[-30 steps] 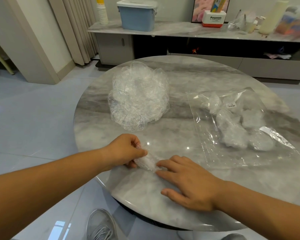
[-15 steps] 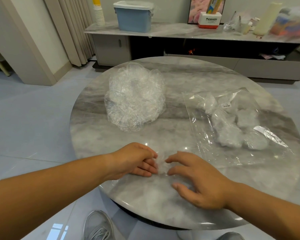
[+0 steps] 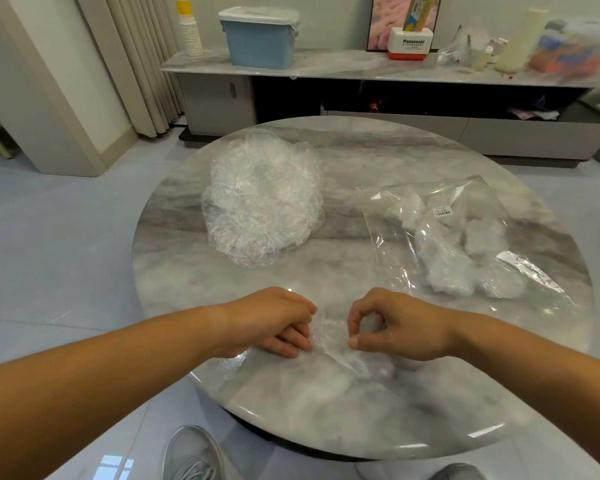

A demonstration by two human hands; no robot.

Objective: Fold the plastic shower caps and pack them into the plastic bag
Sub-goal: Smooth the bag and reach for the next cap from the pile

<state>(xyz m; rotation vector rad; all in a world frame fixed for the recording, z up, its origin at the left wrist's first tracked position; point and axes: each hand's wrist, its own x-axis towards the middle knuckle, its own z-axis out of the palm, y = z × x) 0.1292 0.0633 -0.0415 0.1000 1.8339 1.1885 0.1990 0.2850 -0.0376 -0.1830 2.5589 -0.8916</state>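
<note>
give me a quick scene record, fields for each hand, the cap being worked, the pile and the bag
left hand: pinches the shower cap at its left end
right hand: pinches its right end
shower cap: crumpled, on the table near the front edge
pile of caps: unfolded, far left of the table
plastic bag: lies flat at right, holds several folded caps

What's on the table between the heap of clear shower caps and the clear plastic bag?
Nothing: in the head view only bare grey marble tabletop separates the heap of clear plastic shower caps from the clear plastic bag.
</note>
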